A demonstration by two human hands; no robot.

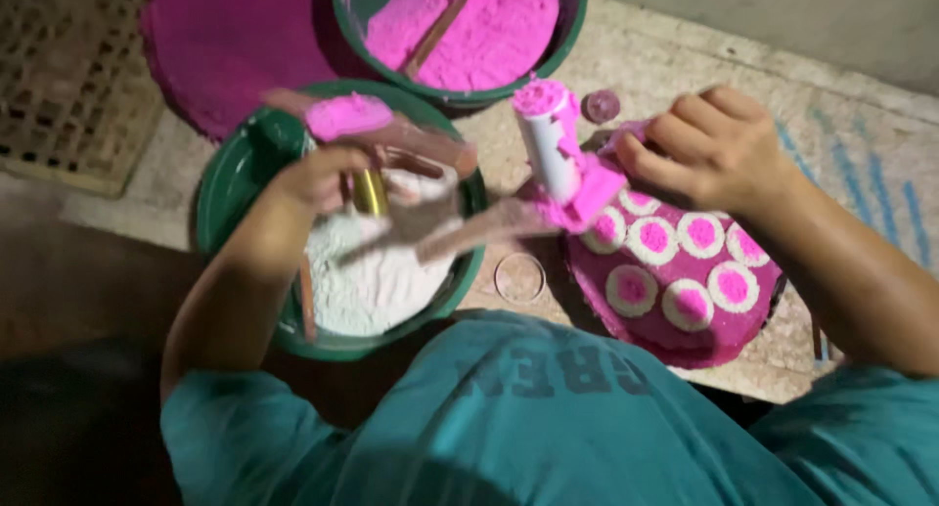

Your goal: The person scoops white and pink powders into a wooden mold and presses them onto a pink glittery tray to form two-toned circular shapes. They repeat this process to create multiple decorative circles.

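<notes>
My left hand [315,178] hovers over a green bowl [227,188] of white powder [377,276]. It grips a blurred wooden stick [421,146] heaped with pink powder, and a brass tube [369,192] shows under the fingers. My right hand [714,146] is curled, fingertips pinching a pink-dusted part [626,136] of a mold. That mold is a white tube [550,146] on a pink base [590,198], topped with pink powder. Below my right hand lies a pink-coated tray [704,340] carrying several round white cakes with pink centres [653,239].
A second green bowl [573,25] of pink powder with a stick in it stands at the top. A round pink-dusted tray [225,46] and a woven mat [68,76] lie top left. A clear ring [519,277] and a small round cap [601,105] rest on the stone floor.
</notes>
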